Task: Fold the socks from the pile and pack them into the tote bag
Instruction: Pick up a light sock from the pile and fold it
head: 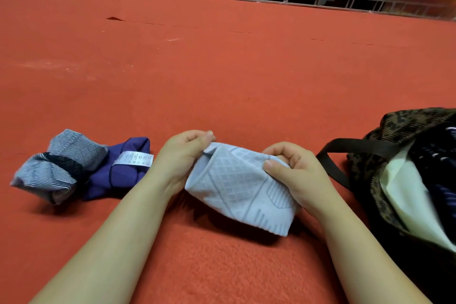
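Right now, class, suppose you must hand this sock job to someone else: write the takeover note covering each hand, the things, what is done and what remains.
Left hand: pinches the far left edge of the pale blue sock.
Right hand: grips the sock's right end, thumb on top.
The sock is partly folded, held just above the red carpet.
The tote bag lies open to the right, with dark fabric already inside.
Left: finish this fold and pack it, then the striped grey sock and purple sock on the left.
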A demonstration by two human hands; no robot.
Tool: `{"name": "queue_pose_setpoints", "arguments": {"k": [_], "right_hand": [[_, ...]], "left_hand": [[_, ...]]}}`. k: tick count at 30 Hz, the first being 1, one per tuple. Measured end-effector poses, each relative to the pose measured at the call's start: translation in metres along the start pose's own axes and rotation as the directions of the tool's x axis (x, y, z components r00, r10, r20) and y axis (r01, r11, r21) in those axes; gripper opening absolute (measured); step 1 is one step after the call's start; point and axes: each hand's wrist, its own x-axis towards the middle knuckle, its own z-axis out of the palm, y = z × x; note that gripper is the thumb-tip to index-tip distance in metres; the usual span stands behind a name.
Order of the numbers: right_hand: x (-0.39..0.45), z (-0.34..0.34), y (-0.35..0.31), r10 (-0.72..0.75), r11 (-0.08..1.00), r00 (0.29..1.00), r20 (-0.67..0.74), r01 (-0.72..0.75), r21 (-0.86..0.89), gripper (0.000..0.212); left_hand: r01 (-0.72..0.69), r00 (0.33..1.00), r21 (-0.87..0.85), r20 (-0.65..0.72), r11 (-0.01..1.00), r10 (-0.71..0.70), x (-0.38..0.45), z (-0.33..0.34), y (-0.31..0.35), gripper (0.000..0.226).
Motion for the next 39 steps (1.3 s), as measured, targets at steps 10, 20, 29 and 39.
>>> {"name": "queue_pose_setpoints", "arguments": {"k": [10,20,29,39], "right_hand": [[0.002,0.001,0.004,-0.029,0.997,0.999,-0.024,0.030,0.064,0.021],[0.001,-0.021,0.016,0.204,0.952,0.897,0.393,-0.275,0.134,0.062],[0.006,-0.027,0.012,0.434,0.854,0.894,0.109,-0.371,-0.364,0.070],[0.003,-0.019,0.011,0.489,0.695,0.854,0.179,-0.258,-0.671,0.028]], "left_hand": [[-0.316,0.949,0.169,0.050,0.934,0.313,-0.004,0.005,-0.008,0.022],[-0.377,0.782,0.313,-0.397,0.872,0.481,0.013,-0.015,-0.004,0.021],[-0.105,0.963,0.523,-0.158,0.846,0.218,0.019,-0.016,-0.015,0.041],[-0.133,0.987,0.950,0.101,0.283,0.125,0.029,-0.022,-0.041,0.089]]}}
